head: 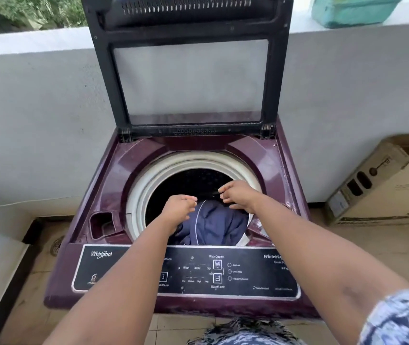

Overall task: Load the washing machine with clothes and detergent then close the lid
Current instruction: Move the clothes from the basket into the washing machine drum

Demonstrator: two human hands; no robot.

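Floor (385, 247): beige tiles w/ dark grout lines, at the foot of a grey-white parapet wall (36, 120). Maroon top-load washing machine (99, 185) stands directly on it, back to the wall. Cardboard box (382, 185) sits on the floor just right of the machine, against the wall, printed end facing the machine. Round floor drain (55, 245) set in the tiles at the machine's left front corner. On the wall ledge, top right: teal tub (352, 11).

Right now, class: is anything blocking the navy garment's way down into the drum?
Nothing visible does. The lid stands upright, the drum is open, and the navy garment already hangs inside it below both hands.
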